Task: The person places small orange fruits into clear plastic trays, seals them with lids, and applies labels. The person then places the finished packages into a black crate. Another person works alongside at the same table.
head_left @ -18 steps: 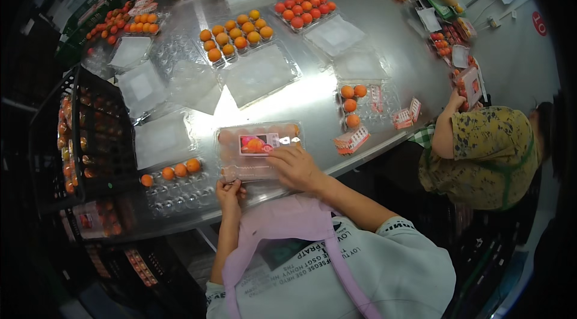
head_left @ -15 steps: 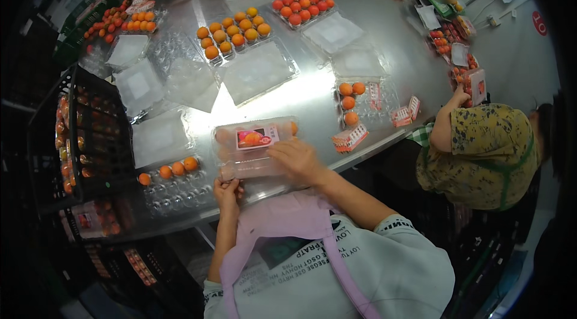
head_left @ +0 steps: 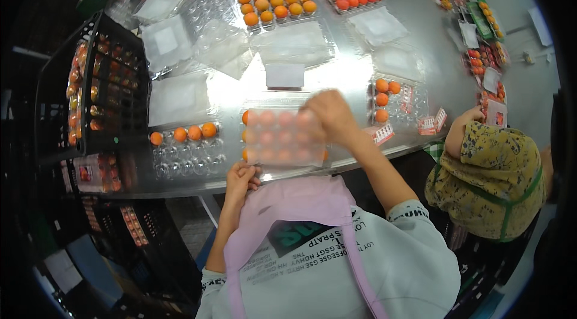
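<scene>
The metal table forms my work surface. Directly before me, a clear tray holds orange fruit. Change: the labelled lid no longer covers the fruit; a translucent sheet does, so I judge the pack opened. My right hand is curled at the sheet's upper right corner; my left hand, fingers bent, is near the lower left. Neither grip can be confirmed. Left tray: four fruit. Right tray: four fruit, pink labels. Black crate: packed fruit.
</scene>
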Tool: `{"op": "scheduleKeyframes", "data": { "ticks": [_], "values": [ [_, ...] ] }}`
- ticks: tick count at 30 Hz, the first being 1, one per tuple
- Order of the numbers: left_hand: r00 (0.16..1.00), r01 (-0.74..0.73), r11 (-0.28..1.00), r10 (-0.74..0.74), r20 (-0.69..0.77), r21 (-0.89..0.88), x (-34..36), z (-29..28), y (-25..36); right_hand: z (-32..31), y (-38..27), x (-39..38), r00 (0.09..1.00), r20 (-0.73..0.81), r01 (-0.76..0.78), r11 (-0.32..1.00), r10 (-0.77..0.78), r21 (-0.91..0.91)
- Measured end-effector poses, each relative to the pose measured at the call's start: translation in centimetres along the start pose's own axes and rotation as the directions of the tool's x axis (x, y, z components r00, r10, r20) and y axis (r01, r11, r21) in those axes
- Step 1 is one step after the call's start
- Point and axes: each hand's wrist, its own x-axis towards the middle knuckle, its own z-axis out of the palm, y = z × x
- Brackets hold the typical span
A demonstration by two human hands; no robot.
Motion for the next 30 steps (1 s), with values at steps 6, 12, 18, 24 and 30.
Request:
{"op": "scheduleKeyframes", "data": {
  "ticks": [6, 12, 18, 24, 30],
  "values": [
    [0.992, -0.088, 0.996, 0.089, -0.092, 0.011, 0.3, -0.1, 0.1, 4.9, -3.4, -6.5, 0.991, 0.112, 0.065, 0.997, -0.071, 0.051],
    [0.99, -0.1, 0.994, 0.104, -0.099, 0.038, 1.0, -0.2, -0.3, 4.0, -2.6, -4.7, 0.999, 0.044, -0.022, 0.976, 0.013, 0.215],
    [0.992, -0.102, 0.995, 0.103, -0.078, 0.021, 1.1, -0.4, 0.1, 0.3, 2.9, 2.8, 0.952, -0.004, -0.295, 0.919, 0.307, 0.262],
    [0.993, -0.113, 0.994, 0.113, -0.04, 0.007, 1.2, -1.0, 0.0, 1.4, 7.3, 7.4, 0.92, 0.08, -0.389, 0.919, 0.384, 0.06],
    [0.993, -0.113, 0.993, 0.113, -0.039, -0.016, 0.8, -0.8, 0.1, 2.0, 7.2, 7.8, 0.924, -0.317, -0.275, 0.948, 0.213, -0.163]
  ]
}}
